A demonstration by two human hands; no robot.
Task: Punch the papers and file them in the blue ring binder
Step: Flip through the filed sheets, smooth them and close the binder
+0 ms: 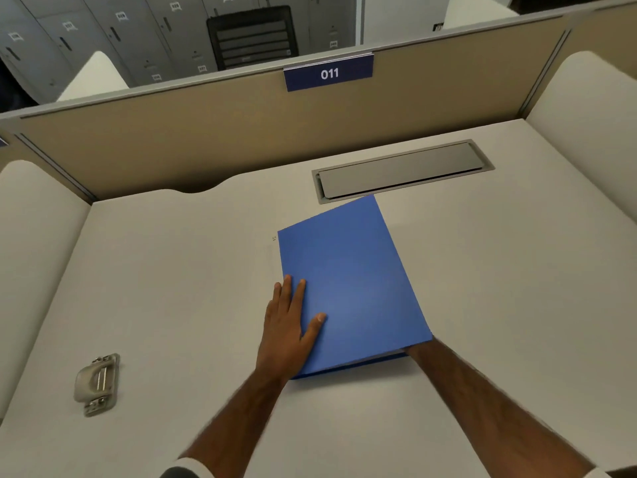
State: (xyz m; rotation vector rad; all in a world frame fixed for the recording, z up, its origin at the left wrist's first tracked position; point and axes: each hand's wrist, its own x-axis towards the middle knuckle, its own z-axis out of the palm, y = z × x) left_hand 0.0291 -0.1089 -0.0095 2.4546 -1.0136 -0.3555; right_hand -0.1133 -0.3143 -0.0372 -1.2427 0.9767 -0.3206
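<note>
palm of left hand (287, 326) flat on blue ring binder (348, 270), fingers straight, right hand (414, 350) grip hidden

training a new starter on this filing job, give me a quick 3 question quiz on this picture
1. True or false: the left hand rests with straight fingers on the blue ring binder.
2. Where is the hole punch? A on the binder; B on the desk, left of the binder; C under the binder.
3. Which number is on the blue sign?

Key: 1 true; 2 B; 3 011.
</note>
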